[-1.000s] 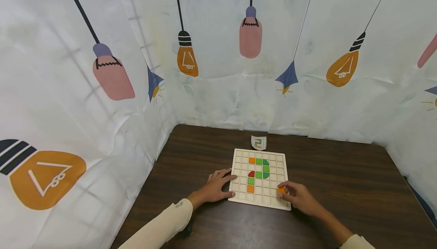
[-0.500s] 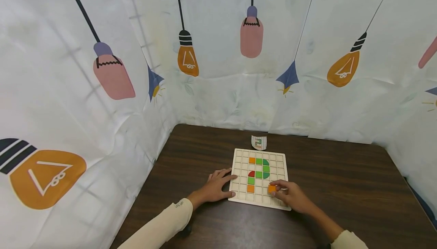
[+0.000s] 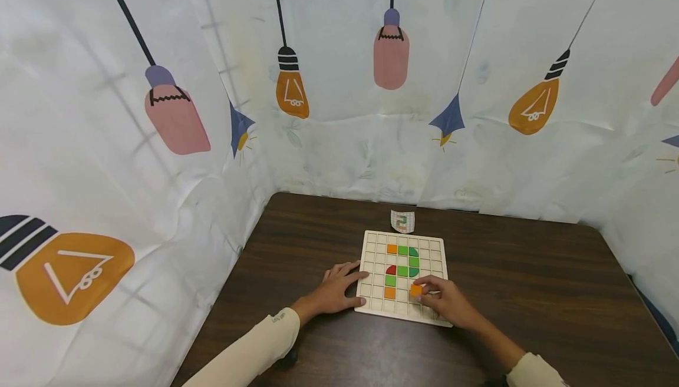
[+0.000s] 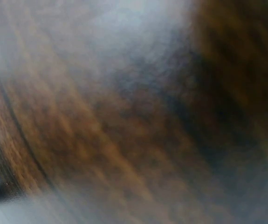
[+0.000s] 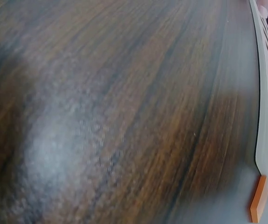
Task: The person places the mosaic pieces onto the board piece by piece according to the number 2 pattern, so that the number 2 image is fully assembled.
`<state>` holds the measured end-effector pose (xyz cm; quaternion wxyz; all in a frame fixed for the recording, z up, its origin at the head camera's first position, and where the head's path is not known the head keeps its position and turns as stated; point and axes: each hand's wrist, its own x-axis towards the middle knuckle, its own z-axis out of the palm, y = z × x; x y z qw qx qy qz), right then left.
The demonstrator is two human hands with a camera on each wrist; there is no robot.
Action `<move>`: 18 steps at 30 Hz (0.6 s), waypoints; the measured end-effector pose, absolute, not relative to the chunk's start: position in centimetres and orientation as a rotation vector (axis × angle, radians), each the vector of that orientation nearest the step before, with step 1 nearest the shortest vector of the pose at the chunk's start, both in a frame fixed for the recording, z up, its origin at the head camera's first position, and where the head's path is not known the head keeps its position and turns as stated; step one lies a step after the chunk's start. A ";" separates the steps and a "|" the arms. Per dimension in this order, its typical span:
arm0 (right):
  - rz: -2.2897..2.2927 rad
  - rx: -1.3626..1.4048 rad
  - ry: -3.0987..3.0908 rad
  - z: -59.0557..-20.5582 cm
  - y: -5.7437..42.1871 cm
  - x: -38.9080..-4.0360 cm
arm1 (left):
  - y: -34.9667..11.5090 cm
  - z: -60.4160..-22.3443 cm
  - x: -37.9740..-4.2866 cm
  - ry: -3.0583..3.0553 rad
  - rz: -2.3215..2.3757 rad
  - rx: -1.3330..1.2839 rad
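Note:
My right hand (image 3: 448,303) pinches an orange square tile (image 3: 416,290) between thumb and fingertips, close over the lower middle of a pale gridded board (image 3: 373,303). To the left, my left hand (image 3: 335,291) rests with spread fingers at the board's left edge. Green tiles (image 3: 403,271), a red quarter-round tile (image 3: 391,270) and two more orange tiles (image 3: 389,293) sit in the grid. In the right wrist view, an orange piece (image 5: 258,199) shows by the corner of the board (image 5: 264,116). The left wrist view is a blurred stretch of tabletop.
Just behind the board, a small printed card (image 3: 402,222) with a coloured grid pattern lies on the dark wooden table (image 3: 530,281). A white curtain (image 3: 339,157) printed with lamps hangs along the table's back and left sides.
My right hand has moved left across the board with the orange tile, from near its right edge to its lower middle. The left hand has stayed put.

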<state>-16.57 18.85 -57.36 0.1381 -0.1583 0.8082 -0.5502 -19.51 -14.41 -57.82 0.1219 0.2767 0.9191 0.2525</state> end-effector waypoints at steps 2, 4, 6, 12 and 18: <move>-1.602 -0.446 2.328 -57.5 18.6 -16.6 | -14.4 -57.8 -19.5 2.682 0.736 0.810; -1.607 -0.446 2.324 -57.6 18.4 -16.6 | -14.5 -57.8 -19.5 2.681 0.737 0.812; -1.610 -0.447 2.320 -57.7 18.2 -16.6 | -14.5 -57.8 -19.5 2.679 0.739 0.811; -1.608 -0.453 2.336 -57.8 17.3 -16.6 | -14.5 -57.9 -19.6 2.674 0.743 0.809; -1.612 -0.475 2.300 -58.3 16.9 -16.8 | -14.5 -57.8 -19.6 2.671 0.749 0.810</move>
